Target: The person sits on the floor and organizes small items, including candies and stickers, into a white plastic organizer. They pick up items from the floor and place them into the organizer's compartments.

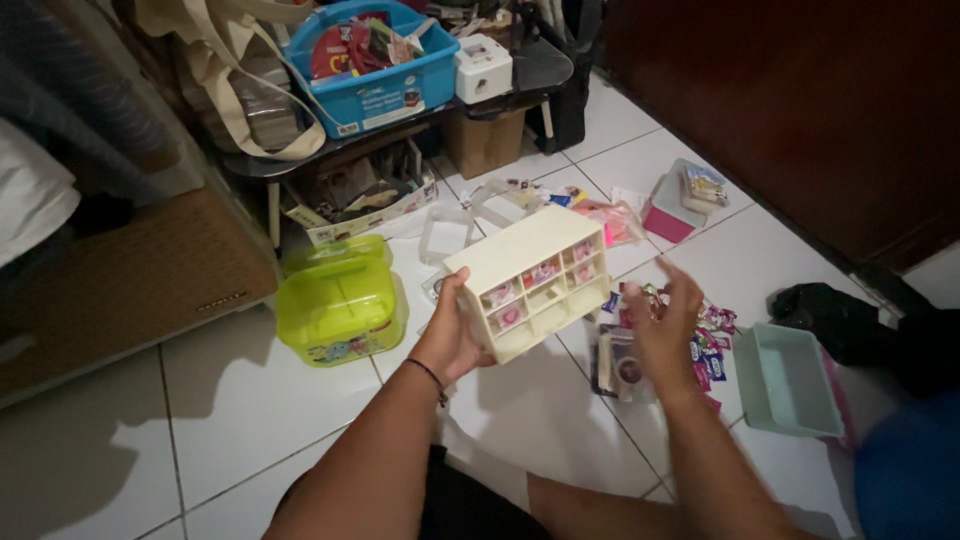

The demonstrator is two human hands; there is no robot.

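1. A small cream organiser box [535, 280] with a grid of open compartments is held above the white tiled floor [240, 400], tilted so its open front faces the camera. Several compartments hold small pink items; others look empty.
2. The left hand [452, 335] grips the box's lower left corner, thumb on the front edge and fingers wrapped behind. A dark band circles this wrist.
3. The right hand [665, 325] is off the box, just to its right, fingers loosely spread, hovering over a scatter of small sachets [712, 345] in pink, purple and white on the floor. It holds nothing that can be made out.
4. Just right of the sachets lies a pale green tray [795, 385], open side up.
5. Left of the box stands a lime green plastic case [340, 305] with a clear lid.
6. Beyond the box, more packets and a clear plastic container [445, 235] lie on the tiles, with a pink box [668, 215] farther right.
7. At the back, a low dark shelf carries a blue basket [375, 85] of packets and a small white box [483, 68].
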